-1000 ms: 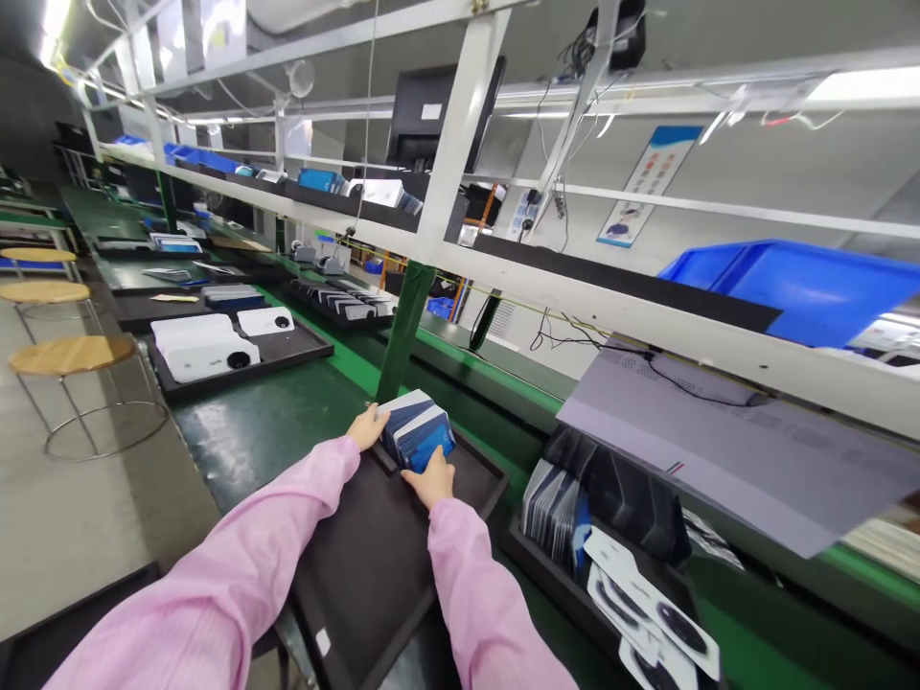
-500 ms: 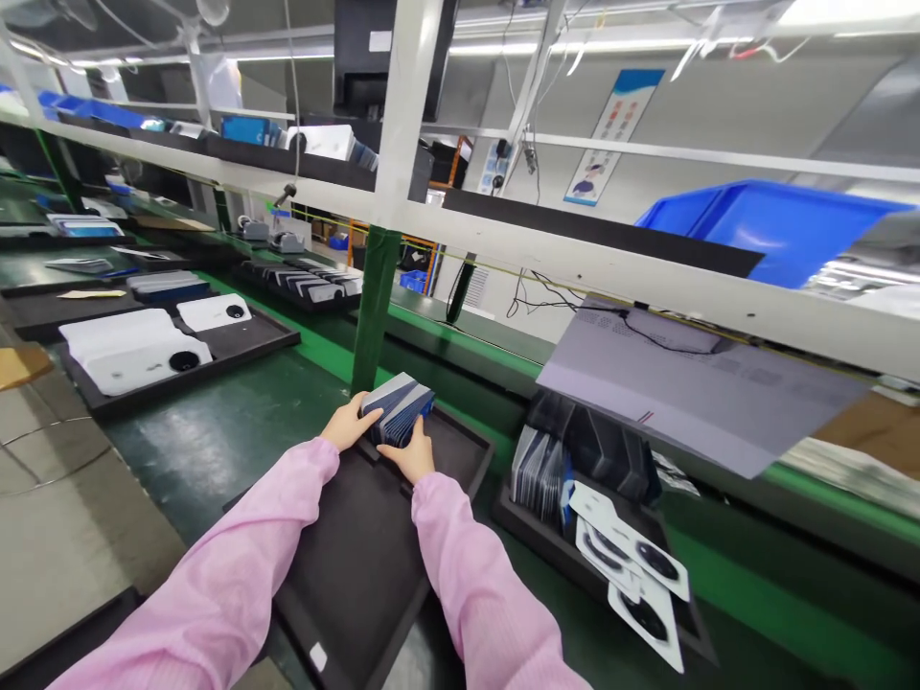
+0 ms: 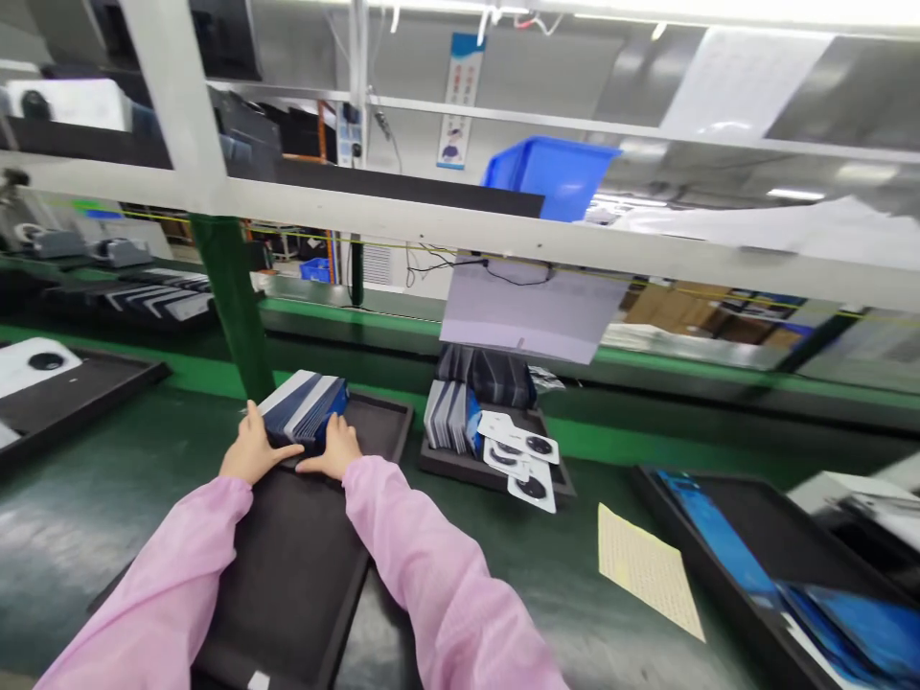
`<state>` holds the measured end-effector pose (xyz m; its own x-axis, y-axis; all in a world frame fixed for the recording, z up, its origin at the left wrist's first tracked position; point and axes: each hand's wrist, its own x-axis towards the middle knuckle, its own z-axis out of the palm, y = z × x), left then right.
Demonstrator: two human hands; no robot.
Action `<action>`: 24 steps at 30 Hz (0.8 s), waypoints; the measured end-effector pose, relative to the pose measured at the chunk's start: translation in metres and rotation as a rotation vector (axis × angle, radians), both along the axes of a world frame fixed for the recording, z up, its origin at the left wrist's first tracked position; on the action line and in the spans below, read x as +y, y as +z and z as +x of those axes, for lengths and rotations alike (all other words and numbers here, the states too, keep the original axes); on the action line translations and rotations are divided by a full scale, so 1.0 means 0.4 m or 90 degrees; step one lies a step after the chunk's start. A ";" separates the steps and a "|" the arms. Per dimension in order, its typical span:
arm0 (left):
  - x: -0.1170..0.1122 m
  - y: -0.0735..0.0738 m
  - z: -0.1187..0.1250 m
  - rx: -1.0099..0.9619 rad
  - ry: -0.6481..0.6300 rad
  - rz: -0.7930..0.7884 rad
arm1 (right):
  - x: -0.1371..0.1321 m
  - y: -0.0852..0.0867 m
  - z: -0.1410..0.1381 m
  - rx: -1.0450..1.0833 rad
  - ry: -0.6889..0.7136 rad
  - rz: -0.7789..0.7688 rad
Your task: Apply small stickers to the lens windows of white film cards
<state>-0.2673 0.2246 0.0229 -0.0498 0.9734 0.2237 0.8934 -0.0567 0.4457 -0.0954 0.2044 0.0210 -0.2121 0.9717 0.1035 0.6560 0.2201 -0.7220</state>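
Observation:
A stack of thin flat panels [image 3: 306, 404], grey and dark blue with bright blue at its right end, stands on edge at the far end of a black tray [image 3: 287, 565]. My left hand [image 3: 255, 448] presses against the stack's left side, thumb stretched along the near face. On the right side my right hand [image 3: 336, 447] grips it, its thumb pointing toward the other thumb. Both hands are closed on the stack between them. The fingertips behind it are partly hidden. Pink sleeves cover both forearms.
Right of my tray, a smaller black tray [image 3: 460, 468] holds upright panels and loose white panels with black circles [image 3: 532, 487]. A yellow paper sheet [image 3: 647, 565] lies on the green bench. Farther right is a tray with blue panels [image 3: 725, 537]. A green post [image 3: 234, 307] rises behind my left hand.
The view has swung to the right, bringing the yellow sheet and the right-hand tray into sight. Both hands stay on the stack at the tray's far end.

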 end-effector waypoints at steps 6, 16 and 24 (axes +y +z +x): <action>0.026 -0.003 0.011 0.091 0.065 -0.017 | -0.222 0.123 0.227 0.046 0.170 0.088; -0.126 0.152 0.203 -0.098 -0.182 0.194 | -0.209 0.108 0.859 -0.105 -0.317 -0.035; -0.228 0.112 0.748 -0.200 -0.549 -0.187 | -0.105 0.028 0.906 -0.165 -0.358 -0.163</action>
<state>0.0317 0.1335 0.0678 0.6925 0.7187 0.0633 0.4345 -0.4855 0.7586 0.2670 0.1625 0.0322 0.3471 0.9286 -0.1309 0.7801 -0.3634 -0.5093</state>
